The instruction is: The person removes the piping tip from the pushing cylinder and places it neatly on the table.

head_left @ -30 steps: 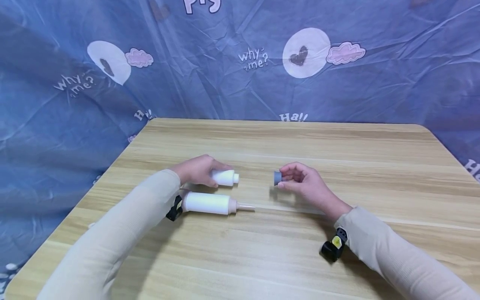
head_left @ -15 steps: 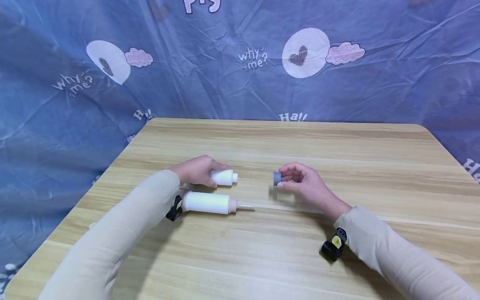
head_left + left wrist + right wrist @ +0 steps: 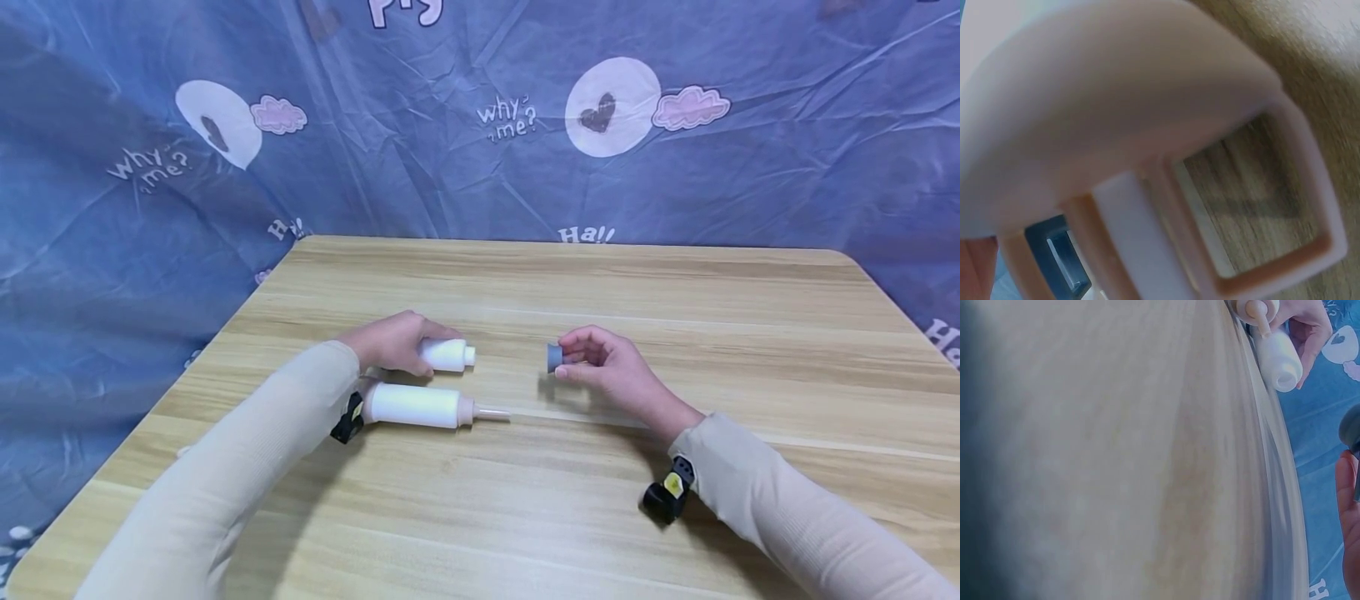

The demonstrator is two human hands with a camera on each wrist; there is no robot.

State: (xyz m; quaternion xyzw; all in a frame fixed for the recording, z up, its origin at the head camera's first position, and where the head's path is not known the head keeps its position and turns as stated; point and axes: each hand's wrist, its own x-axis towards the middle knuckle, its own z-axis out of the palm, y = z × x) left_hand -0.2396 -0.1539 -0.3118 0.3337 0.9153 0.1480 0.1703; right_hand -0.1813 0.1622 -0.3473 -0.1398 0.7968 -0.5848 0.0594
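Two hands of mine are at work over the table [image 3: 600,542], and each one grips something. My left hand [image 3: 393,342] is curled round the small white bottle [image 3: 447,356], which is on its side with its narrower neck facing right. My right hand [image 3: 615,362] pinches the grey cap [image 3: 554,357] between thumb and fingers, just above the wood, with a shadow below it. The cap is to the right of the bottle's neck, well apart from it, and roughly in line with it.

On the near side of the bottle lies the larger white cylinder [image 3: 415,406], with pinkish ends and a slim pale tip [image 3: 492,414] pointing right. Its left end is partly hidden by my wrist. From my left wrist, a pale pink part [image 3: 1116,87] with framed openings fills much of the view, blurred by closeness.

Both my arms are in light sleeves [image 3: 247,467], each with a black wrist camera [image 3: 667,492]. Beyond the far edge of the table hangs a blue cloth [image 3: 450,183] printed with white lettering, round shapes and pink clouds.
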